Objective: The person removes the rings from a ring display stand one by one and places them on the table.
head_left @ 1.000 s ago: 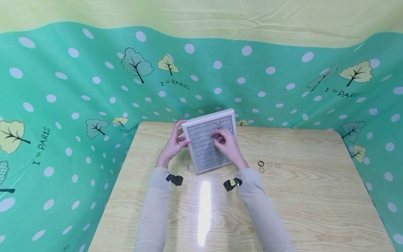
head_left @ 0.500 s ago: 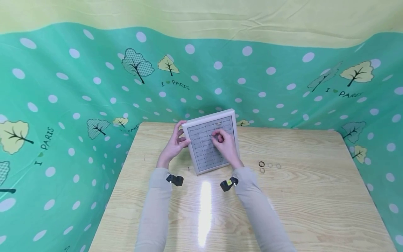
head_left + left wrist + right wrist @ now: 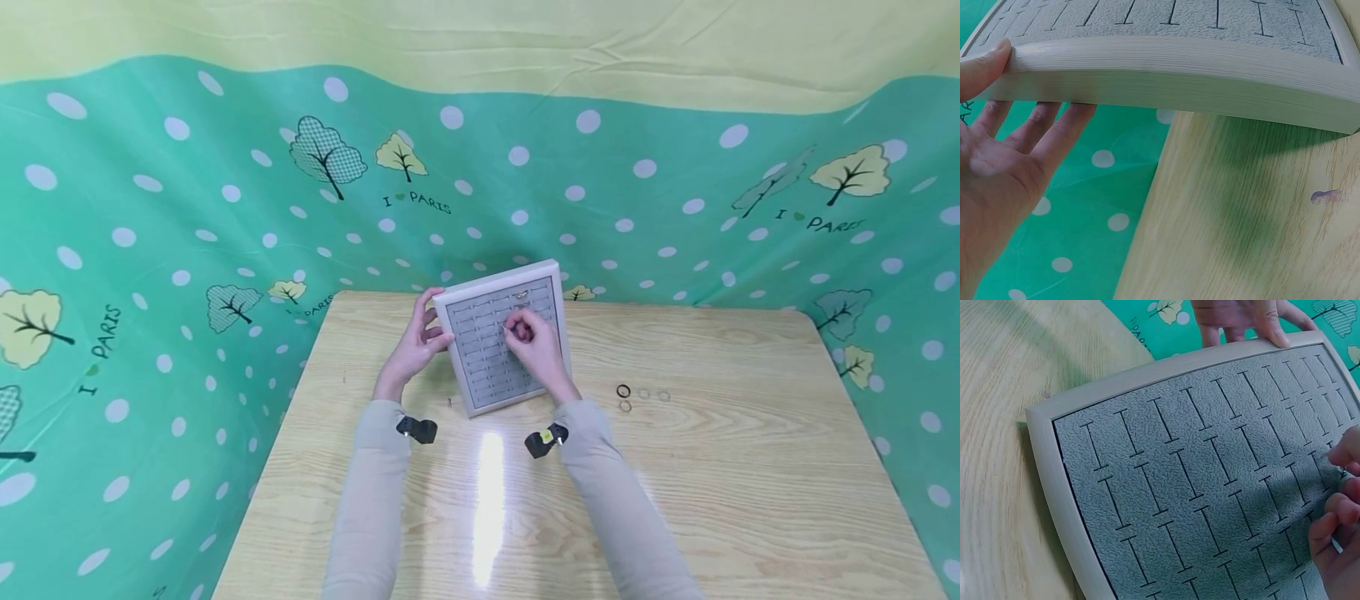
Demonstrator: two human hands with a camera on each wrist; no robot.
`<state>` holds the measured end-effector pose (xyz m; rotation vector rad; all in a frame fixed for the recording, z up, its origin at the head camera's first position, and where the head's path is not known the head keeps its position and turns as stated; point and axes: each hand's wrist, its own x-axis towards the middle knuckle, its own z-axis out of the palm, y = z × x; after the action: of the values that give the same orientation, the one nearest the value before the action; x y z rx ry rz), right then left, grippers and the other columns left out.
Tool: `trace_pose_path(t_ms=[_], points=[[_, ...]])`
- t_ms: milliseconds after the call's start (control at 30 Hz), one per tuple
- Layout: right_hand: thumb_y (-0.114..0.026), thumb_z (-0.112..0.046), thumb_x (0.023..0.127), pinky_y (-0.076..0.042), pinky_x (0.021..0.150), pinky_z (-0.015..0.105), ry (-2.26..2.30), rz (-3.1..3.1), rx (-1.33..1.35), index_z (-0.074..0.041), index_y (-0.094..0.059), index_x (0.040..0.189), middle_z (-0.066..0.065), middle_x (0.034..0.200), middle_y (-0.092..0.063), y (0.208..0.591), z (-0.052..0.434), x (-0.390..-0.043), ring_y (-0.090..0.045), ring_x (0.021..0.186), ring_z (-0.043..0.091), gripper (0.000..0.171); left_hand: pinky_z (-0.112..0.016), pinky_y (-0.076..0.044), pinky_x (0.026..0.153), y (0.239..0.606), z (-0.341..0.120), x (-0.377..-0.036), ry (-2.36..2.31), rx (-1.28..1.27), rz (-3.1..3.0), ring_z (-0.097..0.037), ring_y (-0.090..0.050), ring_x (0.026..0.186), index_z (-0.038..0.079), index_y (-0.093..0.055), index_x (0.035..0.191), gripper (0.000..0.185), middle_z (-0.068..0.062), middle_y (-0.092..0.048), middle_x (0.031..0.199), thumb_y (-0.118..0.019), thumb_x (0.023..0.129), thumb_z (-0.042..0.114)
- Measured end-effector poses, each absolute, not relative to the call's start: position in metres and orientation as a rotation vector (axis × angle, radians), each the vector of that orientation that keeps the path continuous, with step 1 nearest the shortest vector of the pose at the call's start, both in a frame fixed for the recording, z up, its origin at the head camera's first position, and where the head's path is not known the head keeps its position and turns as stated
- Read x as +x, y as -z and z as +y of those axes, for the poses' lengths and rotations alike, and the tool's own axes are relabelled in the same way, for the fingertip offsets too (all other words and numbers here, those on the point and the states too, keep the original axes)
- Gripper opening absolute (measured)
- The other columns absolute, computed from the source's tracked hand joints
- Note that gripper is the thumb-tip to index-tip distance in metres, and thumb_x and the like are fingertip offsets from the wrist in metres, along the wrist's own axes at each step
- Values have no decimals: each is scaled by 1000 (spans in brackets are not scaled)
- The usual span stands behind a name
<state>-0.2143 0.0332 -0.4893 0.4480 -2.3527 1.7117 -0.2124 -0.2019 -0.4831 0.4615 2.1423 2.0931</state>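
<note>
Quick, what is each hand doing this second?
Left hand: grips the left edge of the grey slotted tray, thumb on the rim, fingers behind.
Right hand: fingers curled at a slot; whether it pinches a ring cannot be told.

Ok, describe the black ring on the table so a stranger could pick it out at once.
Start at the wooden table and find the grey slotted ring tray propped up between the two hands. Just to its right, four small rings lie loose on the wood. The black ring is the leftmost of the upper ones, the only dark, solid-looking one; the other rings are pale and faint.
</note>
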Motion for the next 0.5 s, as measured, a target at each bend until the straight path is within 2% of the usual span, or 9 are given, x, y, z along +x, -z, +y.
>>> trace_pose_path(t_ms=[300,500], points=[[-66,8,80,-39,61,18,-1804,-2339,410,-1,-60,88,11,91,-49,494,34,-205,-46,74,17,14,-45,-55,82,485,-202,-212,-2097,479,2152,-40,-59,102,21,-21,149,78,-26,-46,131,-51,88,-19],[-61,13,79,-42,63,22,-1875,-2298,424,9,-56,88,21,96,-49,470,34,-187,-51,76,31,11,-44,-55,82,487,-202,-213,-2098,495,2159,-39,-59,102,21,-22,149,78,-25,-46,131,-50,88,-19]])
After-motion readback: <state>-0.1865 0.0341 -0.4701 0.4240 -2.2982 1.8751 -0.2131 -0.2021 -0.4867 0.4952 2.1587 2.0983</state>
